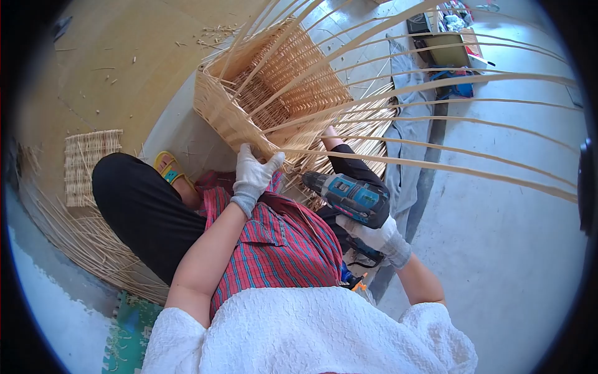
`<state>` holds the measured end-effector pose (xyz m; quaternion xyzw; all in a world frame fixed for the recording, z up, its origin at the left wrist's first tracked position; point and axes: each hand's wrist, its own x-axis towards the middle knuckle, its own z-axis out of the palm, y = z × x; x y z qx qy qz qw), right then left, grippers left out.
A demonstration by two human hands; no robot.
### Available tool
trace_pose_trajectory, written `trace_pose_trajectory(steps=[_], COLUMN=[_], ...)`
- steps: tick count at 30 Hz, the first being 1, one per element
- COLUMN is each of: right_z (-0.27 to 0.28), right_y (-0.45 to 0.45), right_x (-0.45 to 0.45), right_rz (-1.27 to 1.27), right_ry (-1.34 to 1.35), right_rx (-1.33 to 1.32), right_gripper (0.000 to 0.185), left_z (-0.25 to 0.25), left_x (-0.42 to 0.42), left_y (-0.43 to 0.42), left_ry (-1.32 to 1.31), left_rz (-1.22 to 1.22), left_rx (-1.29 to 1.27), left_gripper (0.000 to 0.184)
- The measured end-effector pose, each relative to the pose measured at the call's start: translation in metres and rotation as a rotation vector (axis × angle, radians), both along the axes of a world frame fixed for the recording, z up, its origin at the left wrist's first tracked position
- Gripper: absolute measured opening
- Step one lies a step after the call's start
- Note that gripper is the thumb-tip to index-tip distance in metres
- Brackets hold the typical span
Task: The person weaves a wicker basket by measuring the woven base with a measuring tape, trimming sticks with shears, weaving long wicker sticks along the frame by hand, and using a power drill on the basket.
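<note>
A woven wicker basket [230,118] lies tilted above my lap, its open inside showing. Long pale rods [448,120] fan out from it to the right. My left hand [252,176], in a white glove, grips the basket's lower edge, fingers at the rim and thumb pointing right. In my right hand [374,238], also gloved, is a blue and black cordless drill [354,198], its chuck pointing left toward the basket's lower corner. A gap separates the chuck from my left hand. The drill's tip is too small to make out.
Bundled rods [367,134] lie beyond the basket on a grey cloth [408,149]. A flat woven panel [87,165] and loose rods [93,243] are at the left. A blue item [460,82] and boxes stand at the upper right. Scraps dot the floor.
</note>
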<state>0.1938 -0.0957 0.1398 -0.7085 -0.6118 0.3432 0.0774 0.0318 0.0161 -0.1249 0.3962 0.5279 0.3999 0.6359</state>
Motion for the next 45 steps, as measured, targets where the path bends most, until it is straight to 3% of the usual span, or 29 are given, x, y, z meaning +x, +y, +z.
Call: trace_pose_trajectory(steps=[1,4,7,13,15,17,18,23,27,29,31,33,37,39,42,45], right_z=[0.004,0.006,0.010,0.021,0.026,0.029,0.026,0.036,0.034,0.032,0.029,0.030,0.029,0.027,0.027,0.024], right_y=[0.002,0.005,0.008,0.042,0.050,0.043,0.043,0.050,0.050,0.049,0.052,0.062,0.061,0.061,0.057,0.055], right_x=[-0.002,-0.003,-0.005,0.004,0.004,0.008,0.010,0.001,0.004,0.007,0.004,-0.001,0.001,0.001,0.004,0.005], right_rz=[-0.111,-0.080,-0.241,-0.209,-0.158,0.240,0.265,0.250,0.271,0.317,0.250,0.268,0.291,0.295,0.193,0.217], right_ry=[0.013,0.093,0.157,0.092,0.109,-0.127,-0.101,-0.166,-0.152,-0.196,-0.172,-0.168,-0.167,-0.164,-0.115,-0.165], right_rx=[-0.162,-0.126,-0.200,-0.373,-0.350,-0.183,-0.165,-0.218,-0.169,-0.199,-0.171,-0.217,-0.177,-0.189,-0.217,-0.223], right_gripper=[0.046,0.043,0.041,0.042,0.040,0.038,0.036,0.035,0.036,0.037,0.035,0.034,0.034,0.034,0.034,0.041], left_z=[0.003,0.002,-0.009,0.025,0.024,0.033,0.031,0.044,0.015,0.026,0.025,0.004,0.022,0.003,0.021,0.008], left_x=[-0.001,0.000,0.003,-0.011,-0.010,-0.014,-0.013,-0.016,-0.006,-0.011,-0.008,-0.002,-0.008,-0.001,-0.007,-0.001], left_y=[0.001,-0.001,-0.002,0.012,0.014,0.009,0.009,0.011,0.004,0.006,0.004,-0.003,0.001,-0.004,0.003,0.000], left_ry=[0.006,-0.193,0.025,-0.167,-0.227,-0.231,-0.231,-0.266,-0.234,-0.108,-0.260,-0.075,-0.269,-0.050,-0.174,-0.041], left_rz=[-0.015,0.002,-0.009,-0.103,-0.091,-0.118,-0.118,-0.127,-0.080,-0.147,-0.112,-0.106,-0.081,-0.107,-0.130,-0.125], left_rx=[-0.026,-0.029,0.011,-0.116,-0.147,-0.145,-0.153,-0.203,-0.102,-0.145,-0.195,-0.077,-0.179,-0.083,-0.133,-0.120], left_gripper=[0.074,0.072,0.065,0.067,0.069,0.068,0.068,0.068,0.070,0.072,0.072,0.072,0.074,0.076,0.077,0.075])
